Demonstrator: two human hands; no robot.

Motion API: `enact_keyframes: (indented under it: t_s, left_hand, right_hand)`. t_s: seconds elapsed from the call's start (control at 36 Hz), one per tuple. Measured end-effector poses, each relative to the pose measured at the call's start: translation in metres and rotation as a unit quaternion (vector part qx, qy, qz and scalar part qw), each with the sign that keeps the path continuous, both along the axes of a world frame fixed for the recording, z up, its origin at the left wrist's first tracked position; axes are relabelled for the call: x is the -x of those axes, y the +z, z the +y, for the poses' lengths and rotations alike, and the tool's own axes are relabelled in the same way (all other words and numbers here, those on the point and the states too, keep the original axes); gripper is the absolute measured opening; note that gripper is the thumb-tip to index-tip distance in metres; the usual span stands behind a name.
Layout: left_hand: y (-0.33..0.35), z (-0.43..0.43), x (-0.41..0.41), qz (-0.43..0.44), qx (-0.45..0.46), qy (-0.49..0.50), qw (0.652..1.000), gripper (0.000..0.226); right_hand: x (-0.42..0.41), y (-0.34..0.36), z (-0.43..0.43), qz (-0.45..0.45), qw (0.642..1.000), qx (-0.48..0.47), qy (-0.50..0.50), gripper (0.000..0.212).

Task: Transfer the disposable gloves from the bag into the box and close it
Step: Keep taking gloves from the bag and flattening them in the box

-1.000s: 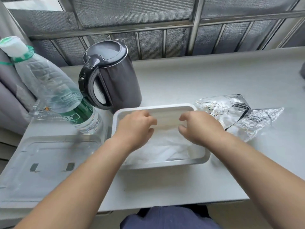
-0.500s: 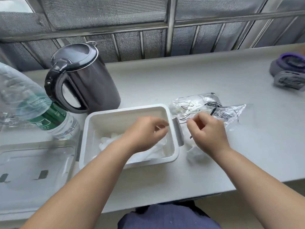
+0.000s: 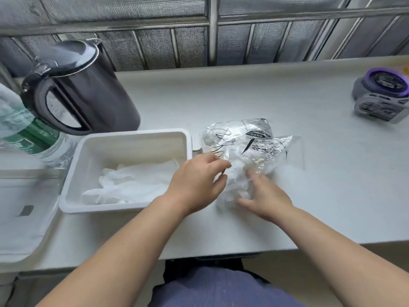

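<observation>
The left grip (image 3: 197,180) is just off the right-hand end of the box (image 3: 132,135), its fingers curled, with forefinger and thumb pinched on the near edge of a wad of gloves (image 3: 238,185) – thin, white, crumpled plastic. The right grip (image 3: 265,196) is on the far side of that wad from the box, thumb low and fingers spread up against the white film. Motion blur smears the fingertips, so I cannot tell whether this grip is clamped on the wad or only laid against it. The wad lies on the counter (image 3: 243,96) between the two grips, beside the box and outside it.

Touching the wad, beyond it and right of the box, lies the bag (image 3: 256,138) – clear, wrinkled, printed with black line drawings and text, its mouth turned toward the grips. Whether more gloves are inside it is hard to make out.

The box is a white rectangular tub, open at the top. Loose gloves (image 3: 137,185) lie spread in a flat heap across its floor. Just left of the box the clear lid (image 3: 24,207) lies flat on the counter, apart from the box. Behind the box's left end stand a dark kettle (image 3: 88,91) and, further left, a clear water bottle (image 3: 26,131) with a green label, tilted. Well to the right of the box, near the counter's back edge, sits a grey and purple device (image 3: 380,96)
</observation>
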State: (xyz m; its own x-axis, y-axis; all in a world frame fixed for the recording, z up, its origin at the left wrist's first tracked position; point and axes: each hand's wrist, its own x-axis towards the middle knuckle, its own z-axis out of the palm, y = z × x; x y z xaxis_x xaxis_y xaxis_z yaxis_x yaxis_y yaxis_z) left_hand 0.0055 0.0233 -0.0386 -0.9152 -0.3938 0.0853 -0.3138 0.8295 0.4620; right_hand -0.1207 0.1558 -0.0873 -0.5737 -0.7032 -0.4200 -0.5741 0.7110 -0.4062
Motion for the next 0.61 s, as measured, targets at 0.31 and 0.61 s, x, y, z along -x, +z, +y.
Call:
enact_keyframes:
  t_s: [0.31, 0.61]
  left_hand:
    - [-0.009, 0.022, -0.005, -0.019, -0.012, 0.017, 1.000, 0.025]
    - [-0.020, 0.046, -0.005, -0.096, -0.012, 0.036, 0.995, 0.050]
  right_hand:
    - [0.027, 0.034, -0.005, -0.043, 0.994, 0.085, 0.052, 0.043]
    - [0.021, 0.049, 0.000, -0.094, 0.983, 0.148, 0.061, 0.033]
